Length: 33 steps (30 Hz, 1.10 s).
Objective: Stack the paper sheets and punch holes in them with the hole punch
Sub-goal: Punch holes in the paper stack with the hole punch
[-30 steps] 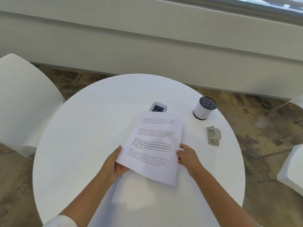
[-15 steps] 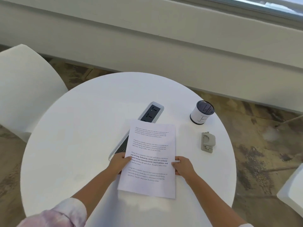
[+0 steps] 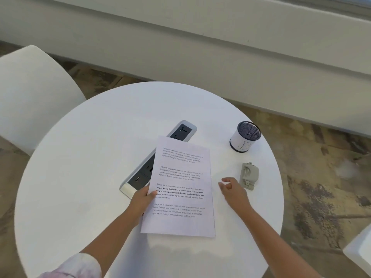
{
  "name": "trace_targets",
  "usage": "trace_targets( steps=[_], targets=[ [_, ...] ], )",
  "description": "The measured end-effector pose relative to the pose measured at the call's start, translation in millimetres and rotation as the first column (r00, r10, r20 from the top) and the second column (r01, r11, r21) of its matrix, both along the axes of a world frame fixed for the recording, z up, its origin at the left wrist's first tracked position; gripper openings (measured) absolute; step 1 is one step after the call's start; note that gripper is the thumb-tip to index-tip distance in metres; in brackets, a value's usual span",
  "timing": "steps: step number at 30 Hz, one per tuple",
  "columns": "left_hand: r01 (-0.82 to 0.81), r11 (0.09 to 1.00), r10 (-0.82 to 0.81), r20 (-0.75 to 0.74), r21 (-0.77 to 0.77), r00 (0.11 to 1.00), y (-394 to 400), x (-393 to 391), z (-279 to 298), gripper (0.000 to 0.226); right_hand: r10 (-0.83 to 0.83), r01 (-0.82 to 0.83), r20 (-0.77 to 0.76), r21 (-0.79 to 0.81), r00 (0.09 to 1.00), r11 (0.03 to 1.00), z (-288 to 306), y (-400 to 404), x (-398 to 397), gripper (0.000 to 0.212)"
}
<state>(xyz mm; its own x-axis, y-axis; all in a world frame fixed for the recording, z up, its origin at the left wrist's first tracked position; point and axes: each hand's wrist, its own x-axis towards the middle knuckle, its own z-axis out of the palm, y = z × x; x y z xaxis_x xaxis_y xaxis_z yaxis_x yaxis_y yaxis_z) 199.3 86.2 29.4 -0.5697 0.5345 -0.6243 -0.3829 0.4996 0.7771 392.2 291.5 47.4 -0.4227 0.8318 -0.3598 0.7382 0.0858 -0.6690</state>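
Observation:
A stack of printed paper sheets (image 3: 180,189) lies near the middle of the round white table (image 3: 90,157), its far end over a power strip. My left hand (image 3: 141,199) holds the stack's left edge, thumb on top. My right hand (image 3: 232,190) hovers off the paper to its right, fingers loosely curled and holding nothing. Just beyond it, a small beige hole punch (image 3: 249,175) rests on the table.
A grey power strip (image 3: 176,133) with dark sockets runs diagonally under the sheets. A white mesh pen cup (image 3: 245,139) with a dark rim stands at the back right. White chairs sit at the left (image 3: 30,93) and the lower right (image 3: 359,253).
The sheets were squared and laid flat on the table. My right hand let go of the stack's right edge and moved right toward the hole punch. My left hand kept its hold.

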Motion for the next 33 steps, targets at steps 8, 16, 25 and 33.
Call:
trace_targets(
  steps=[8,16,25,33],
  targets=[
    [-0.036,0.999,0.036,0.047,0.010,0.998,0,8,-10,0.016,-0.463,0.454,0.182,0.094,0.867,0.886,-3,78,16,0.059],
    [-0.037,0.997,0.030,0.100,0.069,0.994,6,11,-12,0.018,-0.392,0.402,0.126,-0.063,0.911,0.913,-15,93,20,0.036],
    [-0.059,0.995,0.044,0.185,0.079,0.982,10,8,-15,0.021,-0.199,0.138,-0.119,-0.395,0.973,0.908,-6,73,28,0.009],
    [-0.106,0.990,0.081,0.223,0.099,0.971,12,12,-18,0.018,-0.148,0.103,-0.087,-0.385,0.985,0.917,-8,62,19,0.010]
  ],
)
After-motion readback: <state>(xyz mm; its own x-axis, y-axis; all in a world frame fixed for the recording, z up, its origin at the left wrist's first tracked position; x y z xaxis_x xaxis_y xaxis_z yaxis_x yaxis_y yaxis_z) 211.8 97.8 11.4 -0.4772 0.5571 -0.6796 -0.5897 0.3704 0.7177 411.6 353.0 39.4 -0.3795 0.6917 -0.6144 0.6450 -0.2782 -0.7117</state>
